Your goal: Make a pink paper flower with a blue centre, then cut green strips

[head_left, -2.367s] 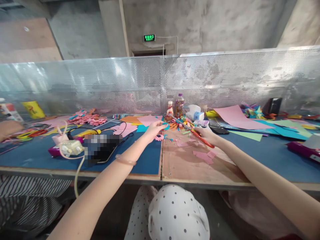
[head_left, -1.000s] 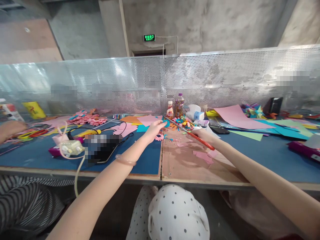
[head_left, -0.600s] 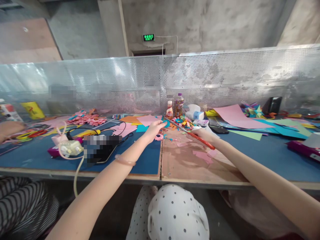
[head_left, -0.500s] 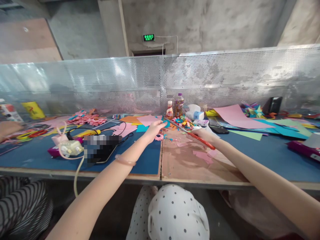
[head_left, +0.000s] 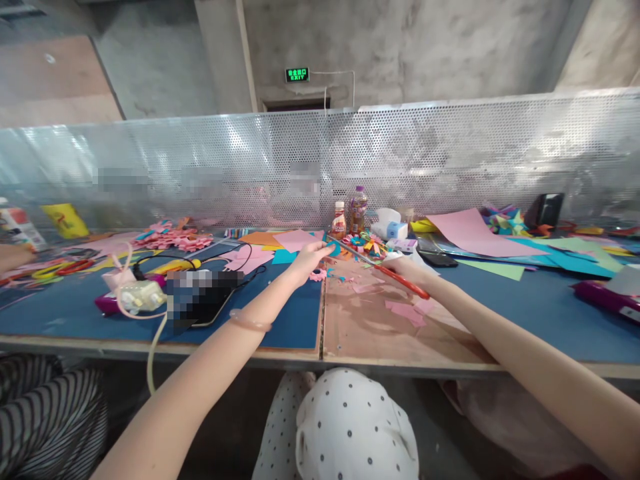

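My left hand (head_left: 311, 262) is closed, pinching a small piece of blue paper (head_left: 334, 249) above the middle of the table. In my right hand (head_left: 406, 269) is a pair of scissors with orange-red handles (head_left: 411, 285). The scissor blades (head_left: 347, 248) point left, their tips at the blue paper; I cannot tell how far apart the blades are. Just behind the blades lies a heap of colourful paper cut-outs (head_left: 367, 244). Below my left fingers sits a pink paper flower (head_left: 317, 275). Pink paper scraps (head_left: 407, 312) lie on the bare wooden board nearer me.
Two drink bottles (head_left: 359, 211) and a tissue pack (head_left: 393, 227) stand behind my hands. To the left are a power strip with cables (head_left: 140, 295), a phone (head_left: 213, 303) and pink cut-outs (head_left: 175, 237). Coloured paper sheets (head_left: 485, 235) lie right. A person's arm (head_left: 17, 257) shows far left.
My hands, the scissors and the blue paper stay almost in place. The person's arm at the far left has drawn slightly further out of view.
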{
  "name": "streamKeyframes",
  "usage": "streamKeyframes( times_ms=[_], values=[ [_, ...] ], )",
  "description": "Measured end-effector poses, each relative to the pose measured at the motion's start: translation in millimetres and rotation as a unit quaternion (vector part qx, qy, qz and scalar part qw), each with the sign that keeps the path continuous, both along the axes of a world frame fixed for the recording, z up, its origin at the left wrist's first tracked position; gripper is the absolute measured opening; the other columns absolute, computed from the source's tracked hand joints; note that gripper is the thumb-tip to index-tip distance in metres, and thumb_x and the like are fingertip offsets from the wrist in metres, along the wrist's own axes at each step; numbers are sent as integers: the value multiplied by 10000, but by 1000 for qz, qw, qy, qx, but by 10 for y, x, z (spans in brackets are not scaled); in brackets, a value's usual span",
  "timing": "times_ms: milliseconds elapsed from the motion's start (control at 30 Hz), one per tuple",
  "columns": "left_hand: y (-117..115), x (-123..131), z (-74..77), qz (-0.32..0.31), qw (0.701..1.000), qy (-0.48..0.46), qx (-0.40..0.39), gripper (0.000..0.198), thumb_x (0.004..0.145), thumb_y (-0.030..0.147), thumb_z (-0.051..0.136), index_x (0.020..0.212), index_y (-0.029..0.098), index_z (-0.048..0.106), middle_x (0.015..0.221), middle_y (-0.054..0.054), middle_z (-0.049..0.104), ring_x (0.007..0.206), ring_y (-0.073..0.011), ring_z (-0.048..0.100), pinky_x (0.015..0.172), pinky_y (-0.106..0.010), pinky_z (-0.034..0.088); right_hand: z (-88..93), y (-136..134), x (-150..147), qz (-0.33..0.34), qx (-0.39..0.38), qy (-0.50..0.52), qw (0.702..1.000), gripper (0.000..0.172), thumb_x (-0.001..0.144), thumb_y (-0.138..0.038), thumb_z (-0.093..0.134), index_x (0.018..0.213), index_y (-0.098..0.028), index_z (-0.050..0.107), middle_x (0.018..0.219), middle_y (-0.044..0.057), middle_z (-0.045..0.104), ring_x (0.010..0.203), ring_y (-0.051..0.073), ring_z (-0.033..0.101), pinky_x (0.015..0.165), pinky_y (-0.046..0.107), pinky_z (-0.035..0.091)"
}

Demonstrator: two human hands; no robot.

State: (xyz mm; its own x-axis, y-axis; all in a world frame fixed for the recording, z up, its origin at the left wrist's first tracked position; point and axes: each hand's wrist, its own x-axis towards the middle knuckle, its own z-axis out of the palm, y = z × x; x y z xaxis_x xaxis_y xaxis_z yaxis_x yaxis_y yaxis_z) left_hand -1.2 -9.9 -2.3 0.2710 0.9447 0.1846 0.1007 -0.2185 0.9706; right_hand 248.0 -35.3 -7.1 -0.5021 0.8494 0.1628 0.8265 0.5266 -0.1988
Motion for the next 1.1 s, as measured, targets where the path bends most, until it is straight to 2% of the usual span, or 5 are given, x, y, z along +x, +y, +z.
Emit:
streamKeyframes(
  times_ms=[100,267,733,1100],
  values=[
    [-1,1,2,-2,1000,4,0,207,781,365,603,826,164,585,570,-33,630,463,-103,556,412,-187,357,-6,10,0,-3,-1,-3,1000,306,796,-369,390,750,-163,611,781,91,660,721,212,571,629,276,368],
    [-11,3,7,-7,1000,2,-2,208,782,360,603,829,159,578,594,-41,639,460,-96,552,410,-184,356,-11,9,-2,-5,-1,-1,1000,358,809,-413,369,750,-160,616,765,86,657,710,213,569,621,280,368],
    [6,-2,-8,-1,1000,-1,-2,222,769,369,614,834,160,575,619,-50,646,449,-94,544,426,-201,370,-17,-2,15,8,6,8,1000,349,815,-421,403,790,-174,648,750,74,663,694,212,572,613,280,373],
    [14,-5,-8,5,1000,-9,-1,240,756,391,627,829,169,573,620,-38,639,478,-101,565,428,-192,375,-94,46,62,9,28,44,999,322,846,-443,386,765,-173,542,751,64,614,688,191,541,607,267,362]
  ],
)
